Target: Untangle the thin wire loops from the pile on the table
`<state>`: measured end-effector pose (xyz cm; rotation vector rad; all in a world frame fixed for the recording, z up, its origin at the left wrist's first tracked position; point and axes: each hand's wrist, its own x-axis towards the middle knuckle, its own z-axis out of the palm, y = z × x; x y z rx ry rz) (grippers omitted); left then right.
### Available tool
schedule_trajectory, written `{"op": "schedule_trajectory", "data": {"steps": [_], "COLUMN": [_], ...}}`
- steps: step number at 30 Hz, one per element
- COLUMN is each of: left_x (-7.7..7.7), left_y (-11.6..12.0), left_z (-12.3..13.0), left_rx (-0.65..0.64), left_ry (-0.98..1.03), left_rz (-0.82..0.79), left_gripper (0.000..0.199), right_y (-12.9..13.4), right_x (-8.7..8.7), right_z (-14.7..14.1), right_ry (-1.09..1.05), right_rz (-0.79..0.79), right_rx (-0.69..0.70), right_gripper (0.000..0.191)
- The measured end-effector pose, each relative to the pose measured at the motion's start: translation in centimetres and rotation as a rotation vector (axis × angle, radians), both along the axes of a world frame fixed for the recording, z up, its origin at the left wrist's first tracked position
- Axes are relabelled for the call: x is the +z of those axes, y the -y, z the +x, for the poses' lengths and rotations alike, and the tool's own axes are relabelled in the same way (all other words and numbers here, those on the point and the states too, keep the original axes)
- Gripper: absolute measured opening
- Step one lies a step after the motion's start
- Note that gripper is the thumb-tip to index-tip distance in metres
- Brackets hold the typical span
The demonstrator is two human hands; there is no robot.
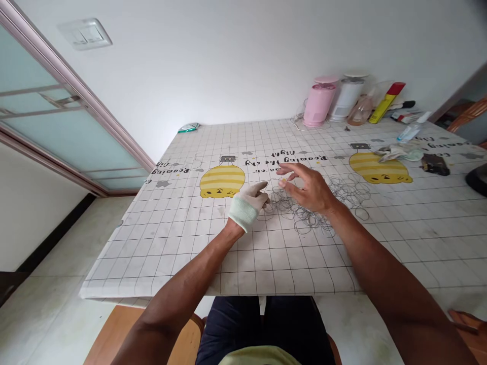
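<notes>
A loose tangle of thin dark wire-like loops [314,215] lies spread on the tablecloth [182,253]. At its left edge is my left hand [249,203], in a white glove with a pale green cuff. Its index finger points right while the other fingers curl down by the strands; what they pinch, if anything, is too small to make out. My right hand [310,188], bare, hovers over the middle of the tangle. Its thumb and fingers are spread apart, and a small yellow spot shows at the thumb tip.
Along the wall stand a pink cylindrical device [319,104], a white one [346,99], a bottle [360,109] and a yellow can with a red cap [386,104]. To the right lie a crumpled glove [397,152] and a dark packet [436,164]. A green packet [188,127] rests at the far left corner.
</notes>
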<state>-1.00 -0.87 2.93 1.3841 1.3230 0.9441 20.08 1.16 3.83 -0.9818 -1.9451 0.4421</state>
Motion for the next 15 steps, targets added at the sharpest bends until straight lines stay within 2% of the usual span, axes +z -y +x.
{"op": "schedule_trajectory", "data": {"steps": [2, 4, 8, 10, 13, 15], "left_x": [0.4, 0.8, 1.0, 0.8, 0.4, 0.1], "left_y": [0.0, 0.0, -0.2, -0.4, -0.6, -0.8], "left_z": [0.1, 0.1, 0.1, 0.1, 0.0, -0.1], "left_rx": [0.030, 0.061, 0.081, 0.010, -0.111, -0.138], "left_ry": [0.045, 0.090, 0.156, 0.170, 0.179, 0.217], "left_rz": [-0.019, -0.039, -0.055, -0.044, -0.016, -0.013], "left_gripper": [0.053, 0.050, 0.029, 0.017, 0.021, 0.021], "right_y": [0.2, 0.2, -0.1, -0.2, -0.1, -0.2], "right_x": [0.5, 0.4, -0.9, -1.9, -3.1, -3.6], "right_z": [0.1, 0.0, -1.7, -3.0, -4.5, -5.0], "right_ry": [-0.140, -0.239, -0.353, -0.453, -0.585, -0.646], "right_rz": [-0.134, -0.288, -0.516, -0.559, -0.567, -0.556], "right_rx": [0.004, 0.074, 0.240, 0.247, 0.218, 0.197], "right_gripper": [0.043, 0.040, 0.038, 0.036, 0.028, 0.022]}}
